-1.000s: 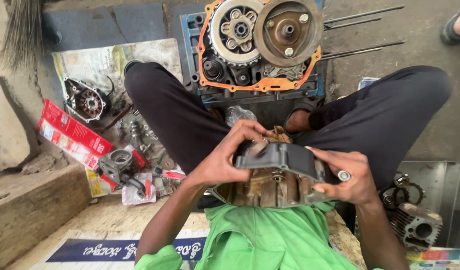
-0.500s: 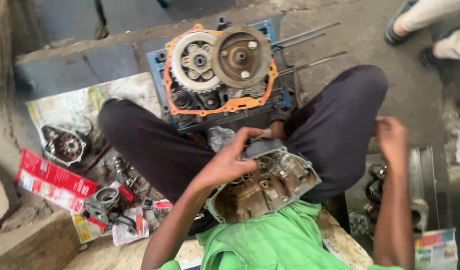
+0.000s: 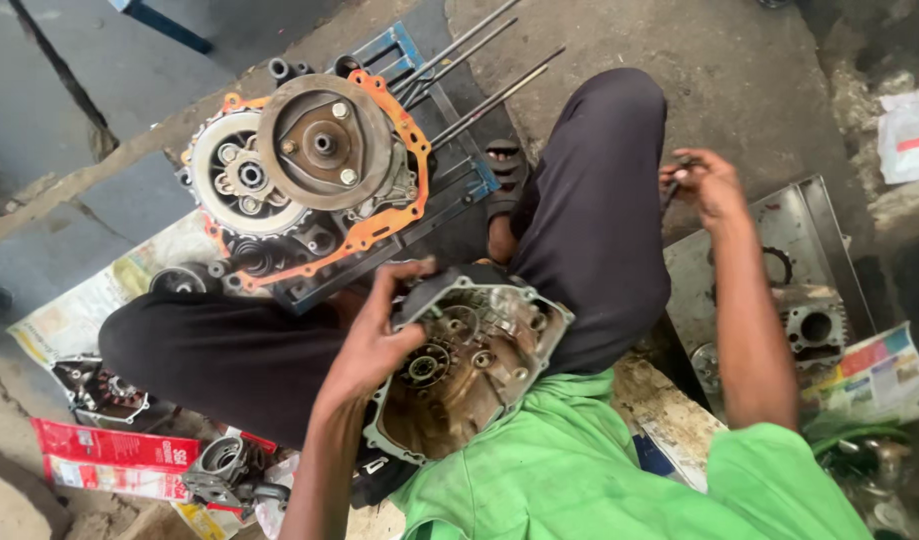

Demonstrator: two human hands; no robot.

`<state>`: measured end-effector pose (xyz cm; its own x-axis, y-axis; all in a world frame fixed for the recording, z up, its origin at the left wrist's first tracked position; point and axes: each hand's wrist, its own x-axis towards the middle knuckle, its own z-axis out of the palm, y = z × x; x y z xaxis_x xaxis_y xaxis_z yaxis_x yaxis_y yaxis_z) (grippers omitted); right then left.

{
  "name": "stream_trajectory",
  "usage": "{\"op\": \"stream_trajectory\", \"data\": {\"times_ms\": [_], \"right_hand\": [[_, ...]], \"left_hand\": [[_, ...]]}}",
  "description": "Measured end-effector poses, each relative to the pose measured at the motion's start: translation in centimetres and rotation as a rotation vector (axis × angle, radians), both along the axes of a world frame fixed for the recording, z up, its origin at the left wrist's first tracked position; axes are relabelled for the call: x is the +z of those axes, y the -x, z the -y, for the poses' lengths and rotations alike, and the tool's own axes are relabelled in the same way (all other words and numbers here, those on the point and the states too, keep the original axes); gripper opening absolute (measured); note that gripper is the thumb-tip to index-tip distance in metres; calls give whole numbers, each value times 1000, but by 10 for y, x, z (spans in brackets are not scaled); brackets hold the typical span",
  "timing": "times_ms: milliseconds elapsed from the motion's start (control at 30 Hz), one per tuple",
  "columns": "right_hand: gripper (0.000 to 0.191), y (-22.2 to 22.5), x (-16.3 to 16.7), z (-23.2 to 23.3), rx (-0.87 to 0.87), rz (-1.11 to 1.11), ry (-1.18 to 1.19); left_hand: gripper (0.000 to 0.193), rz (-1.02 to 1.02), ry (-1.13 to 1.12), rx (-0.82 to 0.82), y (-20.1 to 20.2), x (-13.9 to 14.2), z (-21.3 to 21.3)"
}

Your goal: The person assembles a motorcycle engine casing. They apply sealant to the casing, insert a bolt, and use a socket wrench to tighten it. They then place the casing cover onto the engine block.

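Left hand (image 3: 379,345) is gripping the engine case (image 3: 464,365) on the lap, centre frame. Right hand (image 3: 704,185), upper right, is pinching a small part (image 3: 679,175). One-handed, the case could be tipping off, spilling its gears.

A flat red packet (image 3: 114,458) with white print lay on the floor well to the left of the engine case (image 3: 466,365), a colourful printed paper (image 3: 876,375) lay to its right, and a white red-marked wrapper (image 3: 909,135) lay far up on its right.
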<state>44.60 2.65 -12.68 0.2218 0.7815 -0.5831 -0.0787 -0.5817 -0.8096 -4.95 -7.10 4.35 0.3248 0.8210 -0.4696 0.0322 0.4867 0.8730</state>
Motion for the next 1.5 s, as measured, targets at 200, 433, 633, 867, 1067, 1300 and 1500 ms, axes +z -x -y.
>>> {"op": "stream_trajectory", "data": {"times_ms": [200, 433, 633, 867, 1067, 1300, 1500], "right_hand": [[39, 28, 139, -3, 183, -19, -540], [28, 202, 207, 1, 729, 294, -1473], [28, 302, 188, 8, 884, -276, -801], [18, 313, 138, 5, 1070, -848, -385], [12, 293, 104, -10, 1297, -1161, -201], [9, 269, 89, -27, 1434, -1155, -124], [44, 264, 97, -23, 1337, -939, -101]], "left_hand": [[68, 97, -429, -389, -17, 18, -8], [83, -142, -460, -390, -71, 7, -7], [87, 53, -289, 92, -65, -21, 12], [39, 29, -137, 341, -14, -51, 49], [49, -765, -268, 318, 24, -21, 83], [31, -119, -853, 225, 27, -34, 70], [25, -370, -925, 291, 57, -28, 72]]}}
